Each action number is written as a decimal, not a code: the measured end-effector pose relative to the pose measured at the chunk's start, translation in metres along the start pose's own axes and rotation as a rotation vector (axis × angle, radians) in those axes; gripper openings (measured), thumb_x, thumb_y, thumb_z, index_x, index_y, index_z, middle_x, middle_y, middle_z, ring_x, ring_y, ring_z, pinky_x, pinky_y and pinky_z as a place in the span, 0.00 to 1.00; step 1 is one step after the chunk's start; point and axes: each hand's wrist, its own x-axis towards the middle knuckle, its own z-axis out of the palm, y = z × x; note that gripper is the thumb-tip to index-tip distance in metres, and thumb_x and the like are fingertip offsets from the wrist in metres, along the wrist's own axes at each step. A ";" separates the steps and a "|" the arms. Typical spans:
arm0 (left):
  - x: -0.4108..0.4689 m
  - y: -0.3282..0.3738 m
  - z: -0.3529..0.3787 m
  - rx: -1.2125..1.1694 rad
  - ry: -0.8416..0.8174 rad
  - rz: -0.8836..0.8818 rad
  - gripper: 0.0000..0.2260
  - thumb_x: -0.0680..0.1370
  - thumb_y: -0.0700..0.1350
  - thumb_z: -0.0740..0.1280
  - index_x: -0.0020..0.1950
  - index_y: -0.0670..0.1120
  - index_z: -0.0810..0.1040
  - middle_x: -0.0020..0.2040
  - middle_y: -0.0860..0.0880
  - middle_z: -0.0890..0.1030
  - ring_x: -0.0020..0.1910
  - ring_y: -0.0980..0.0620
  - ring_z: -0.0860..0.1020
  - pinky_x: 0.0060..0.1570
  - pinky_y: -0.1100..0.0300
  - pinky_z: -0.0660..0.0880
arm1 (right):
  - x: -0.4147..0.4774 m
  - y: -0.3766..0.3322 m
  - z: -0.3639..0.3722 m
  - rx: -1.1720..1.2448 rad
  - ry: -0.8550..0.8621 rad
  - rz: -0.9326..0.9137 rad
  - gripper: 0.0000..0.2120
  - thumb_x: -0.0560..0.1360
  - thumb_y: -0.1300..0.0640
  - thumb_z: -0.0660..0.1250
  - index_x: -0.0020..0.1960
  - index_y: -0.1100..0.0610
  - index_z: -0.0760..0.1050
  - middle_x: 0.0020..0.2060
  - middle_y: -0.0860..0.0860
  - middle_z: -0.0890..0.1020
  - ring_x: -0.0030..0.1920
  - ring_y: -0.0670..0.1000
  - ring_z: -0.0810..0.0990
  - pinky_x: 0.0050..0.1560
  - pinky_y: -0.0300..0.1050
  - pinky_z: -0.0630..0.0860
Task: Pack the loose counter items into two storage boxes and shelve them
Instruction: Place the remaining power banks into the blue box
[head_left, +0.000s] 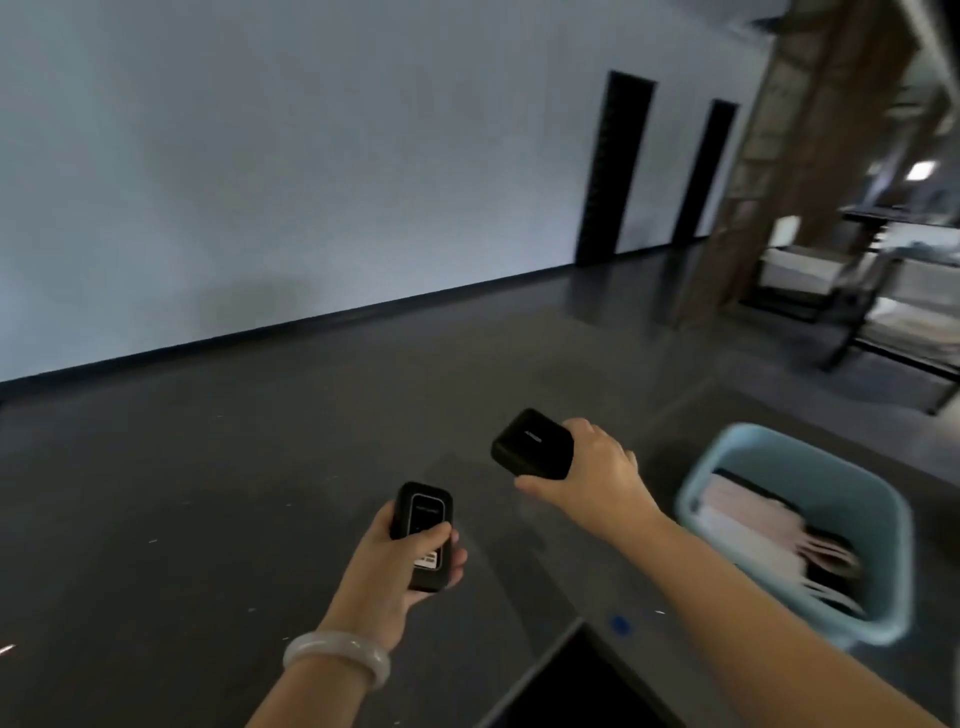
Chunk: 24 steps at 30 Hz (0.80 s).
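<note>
Gripping black device w/ screen (425, 535), L hand (395, 577); R hand (597, 473) grips black box (532, 444).

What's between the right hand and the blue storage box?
Nothing; head view shows only bare dark surface between the right hand, gripping a black device, and the blue storage box.

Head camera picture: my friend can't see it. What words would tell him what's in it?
The left hand holds a labelled black gadget and the right hand a plain black box. A blue tub with pale things inside sits at the right.
</note>
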 end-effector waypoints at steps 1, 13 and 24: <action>0.003 -0.005 0.024 0.016 -0.036 0.000 0.13 0.76 0.34 0.69 0.59 0.44 0.76 0.48 0.37 0.82 0.44 0.40 0.83 0.46 0.47 0.81 | -0.001 0.022 -0.016 -0.013 0.032 0.027 0.34 0.64 0.35 0.73 0.62 0.53 0.69 0.56 0.49 0.77 0.59 0.53 0.75 0.62 0.52 0.69; 0.036 -0.057 0.211 0.158 -0.268 -0.109 0.15 0.76 0.36 0.71 0.61 0.44 0.74 0.46 0.38 0.82 0.43 0.41 0.83 0.47 0.47 0.82 | -0.015 0.219 -0.119 -0.076 0.066 0.280 0.27 0.63 0.38 0.75 0.54 0.53 0.72 0.46 0.47 0.78 0.50 0.51 0.77 0.52 0.47 0.75; 0.138 -0.057 0.299 0.260 -0.442 -0.126 0.24 0.70 0.31 0.74 0.61 0.50 0.72 0.53 0.41 0.82 0.50 0.44 0.83 0.50 0.50 0.80 | 0.034 0.304 -0.137 -0.053 0.031 0.466 0.35 0.63 0.42 0.78 0.64 0.52 0.70 0.53 0.48 0.78 0.57 0.53 0.75 0.58 0.50 0.73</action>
